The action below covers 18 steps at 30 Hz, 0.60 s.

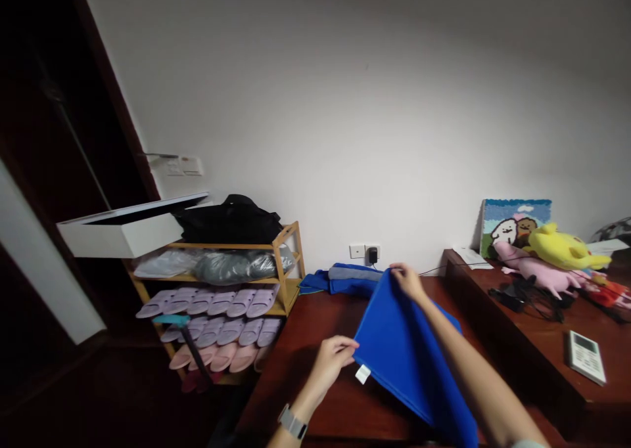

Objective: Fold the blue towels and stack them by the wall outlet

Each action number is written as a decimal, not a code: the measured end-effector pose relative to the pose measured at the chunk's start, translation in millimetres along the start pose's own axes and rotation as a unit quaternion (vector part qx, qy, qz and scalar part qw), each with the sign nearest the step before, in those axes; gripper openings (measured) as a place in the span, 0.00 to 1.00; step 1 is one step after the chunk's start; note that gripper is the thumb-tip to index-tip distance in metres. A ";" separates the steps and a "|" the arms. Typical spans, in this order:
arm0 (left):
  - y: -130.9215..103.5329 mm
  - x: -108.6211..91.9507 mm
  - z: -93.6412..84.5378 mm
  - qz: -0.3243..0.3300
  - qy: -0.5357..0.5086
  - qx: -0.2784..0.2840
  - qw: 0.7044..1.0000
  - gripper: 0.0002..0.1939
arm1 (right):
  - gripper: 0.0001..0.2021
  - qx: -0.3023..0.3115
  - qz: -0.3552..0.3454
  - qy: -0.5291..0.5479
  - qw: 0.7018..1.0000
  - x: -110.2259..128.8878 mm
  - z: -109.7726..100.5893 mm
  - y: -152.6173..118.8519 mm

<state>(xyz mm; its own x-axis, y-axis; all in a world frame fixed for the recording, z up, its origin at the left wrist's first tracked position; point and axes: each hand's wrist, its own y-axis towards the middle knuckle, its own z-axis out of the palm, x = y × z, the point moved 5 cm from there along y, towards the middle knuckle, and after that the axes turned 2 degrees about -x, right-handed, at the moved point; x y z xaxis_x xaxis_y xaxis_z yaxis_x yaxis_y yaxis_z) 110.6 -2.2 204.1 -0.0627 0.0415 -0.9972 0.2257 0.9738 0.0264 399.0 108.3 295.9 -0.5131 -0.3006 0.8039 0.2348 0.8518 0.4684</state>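
Observation:
A bright blue cloth [401, 349] with a small white label [363, 374] is stretched between my two hands over a dark red wooden table [296, 362]. My left hand [335, 359] pinches its near left corner, just above the label. At the far top corner, my right hand [407, 282] grips the edge. The cloth slopes down to the right, and its lower end drops toward the bottom of the view, partly behind my right forearm. Against the wall at the back of the table lies a folded blue and grey cloth [352, 277].
To the left stands a wooden shoe rack [280, 284] with rows of slippers [221, 301], a black bag [231, 219] and a white box [123, 233]. At right, a raised wooden surface [532, 343] carries plush toys [562, 247], cables and a white calculator-like device [585, 356].

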 end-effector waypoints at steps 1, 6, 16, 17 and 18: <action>0.7 29.9 -15.3 -0.030 0.012 -0.030 0.999 0.22 | 0.14 0.033 -0.002 -0.001 0.999 -0.8 35.3 -9.6; -11.3 138.6 -73.1 -0.133 0.102 -0.121 0.978 0.23 | 0.15 0.166 -0.004 -0.016 0.986 -21.8 142.4 -118.9; -14.0 179.5 -96.9 -0.083 0.125 -0.084 0.985 0.16 | 0.31 0.199 0.080 -0.355 0.910 -170.7 46.9 -271.2; -13.7 180.8 -97.1 -0.082 0.123 -0.089 0.985 0.16 | 0.31 0.206 0.084 -0.366 0.904 -178.4 41.4 -274.4; -13.5 181.5 -96.5 -0.079 0.122 -0.093 0.985 0.17 | 0.32 0.210 0.085 -0.373 0.900 -183.4 37.8 -276.5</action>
<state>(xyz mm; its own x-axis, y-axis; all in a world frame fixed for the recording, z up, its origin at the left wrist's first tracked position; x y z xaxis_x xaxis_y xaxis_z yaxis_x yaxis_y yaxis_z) 2.4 13.7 29.6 -0.3188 -0.0843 -0.9441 0.0132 0.9955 -0.0933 396.9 -55.9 5.1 -0.9474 0.0869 0.3079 0.1097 0.9923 0.0575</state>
